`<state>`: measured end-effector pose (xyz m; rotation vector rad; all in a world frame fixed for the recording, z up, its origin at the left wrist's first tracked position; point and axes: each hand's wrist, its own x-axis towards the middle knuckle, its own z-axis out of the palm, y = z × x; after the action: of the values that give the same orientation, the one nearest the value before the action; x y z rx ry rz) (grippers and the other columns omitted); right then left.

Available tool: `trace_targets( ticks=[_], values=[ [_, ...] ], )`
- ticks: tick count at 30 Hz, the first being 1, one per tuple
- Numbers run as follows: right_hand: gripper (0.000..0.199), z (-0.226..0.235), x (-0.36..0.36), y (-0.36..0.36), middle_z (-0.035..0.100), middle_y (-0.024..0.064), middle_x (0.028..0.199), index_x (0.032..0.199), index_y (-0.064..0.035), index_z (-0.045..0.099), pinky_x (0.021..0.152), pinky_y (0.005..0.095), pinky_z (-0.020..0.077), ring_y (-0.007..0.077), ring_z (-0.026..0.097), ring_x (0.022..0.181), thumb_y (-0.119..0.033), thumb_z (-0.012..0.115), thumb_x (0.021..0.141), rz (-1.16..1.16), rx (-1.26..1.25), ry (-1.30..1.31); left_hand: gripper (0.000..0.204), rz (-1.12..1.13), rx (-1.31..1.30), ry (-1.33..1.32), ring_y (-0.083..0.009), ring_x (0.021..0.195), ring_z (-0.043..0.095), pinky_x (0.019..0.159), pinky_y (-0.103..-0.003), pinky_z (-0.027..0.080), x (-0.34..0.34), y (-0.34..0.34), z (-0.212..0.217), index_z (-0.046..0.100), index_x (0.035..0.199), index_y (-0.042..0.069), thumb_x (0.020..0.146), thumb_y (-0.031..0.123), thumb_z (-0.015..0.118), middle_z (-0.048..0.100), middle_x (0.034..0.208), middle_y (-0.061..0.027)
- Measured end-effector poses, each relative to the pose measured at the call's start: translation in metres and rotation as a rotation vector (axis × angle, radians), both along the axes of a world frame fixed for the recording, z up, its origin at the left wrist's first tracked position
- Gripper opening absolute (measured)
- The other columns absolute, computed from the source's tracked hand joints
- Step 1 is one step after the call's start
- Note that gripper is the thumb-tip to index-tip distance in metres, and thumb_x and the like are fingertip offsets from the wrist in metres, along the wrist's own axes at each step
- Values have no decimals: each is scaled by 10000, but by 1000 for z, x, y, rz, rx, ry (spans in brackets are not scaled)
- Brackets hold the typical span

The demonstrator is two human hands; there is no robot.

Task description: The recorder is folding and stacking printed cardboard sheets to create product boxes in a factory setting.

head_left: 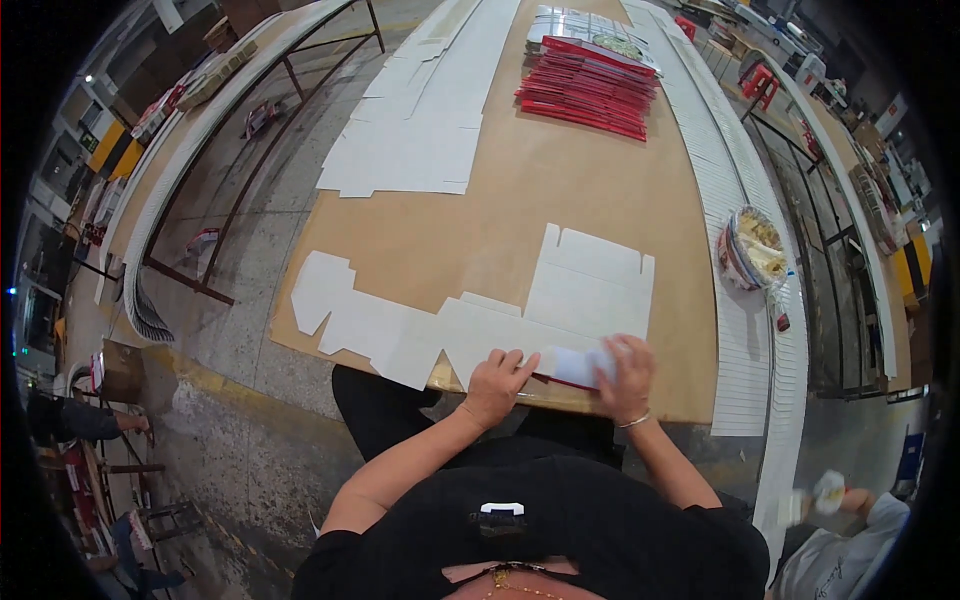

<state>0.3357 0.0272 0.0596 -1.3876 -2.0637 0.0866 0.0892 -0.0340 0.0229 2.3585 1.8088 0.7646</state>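
Note:
A flat, die-cut white box blank (395, 330) lies unfolded along the table's near edge. My left hand (494, 388) holds its near edge down, fingers bent and thumb stretched toward the right. On the blank's right part lies a pale bluish, film-like piece (572, 362), with a thin red strip along its near side. My right hand (628, 380) is over the right end of this piece, its fingers smeared by motion. Whether those fingers grip the piece is hidden.
White cardboard blanks (410, 140) lie stacked at the far left of the brown tabletop (590, 190). A pile of red flat packages (588, 90) sits at the far right. A tub (752, 250) rests on the ribbed white side strip (735, 350). Another person's sleeve (850, 550) shows at lower right.

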Motion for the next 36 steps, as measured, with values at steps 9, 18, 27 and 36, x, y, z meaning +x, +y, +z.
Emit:
trace_targets(
  ticks=[9,18,27,36],
  values=[
    [62,-13,-27,-20,631,57,807,791,-80,667,801,392,432,258,575,797,-108,722,798,582,-112,107,629,-491,-353,194,-349,1164,537,925,-482,457,-49,6,28,584,1328,277,729,202,762,570,1345,-50],
    [69,13,-29,-21,628,52,773,756,-89,658,766,384,444,231,579,748,-99,712,799,593,-118,-39,844,-123,-447,362,-481,1087,515,842,-567,465,-4,-9,49,403,1449,422,712,354,807,428,1377,-243],
    [444,-20,-26,-71,653,4,802,940,-77,632,524,233,442,93,579,605,-517,570,961,-385,-1774,1228,666,-104,-283,471,-674,1149,396,892,-709,383,57,-23,4,371,1471,435,869,374,648,327,1407,-359],
    [386,-34,-35,-86,634,112,722,894,-5,628,523,337,472,207,627,580,-366,529,991,-383,-1118,1037,803,-338,-352,187,-496,1232,428,924,-552,463,21,-20,37,410,1452,76,787,382,740,443,1341,-236]
  ],
)
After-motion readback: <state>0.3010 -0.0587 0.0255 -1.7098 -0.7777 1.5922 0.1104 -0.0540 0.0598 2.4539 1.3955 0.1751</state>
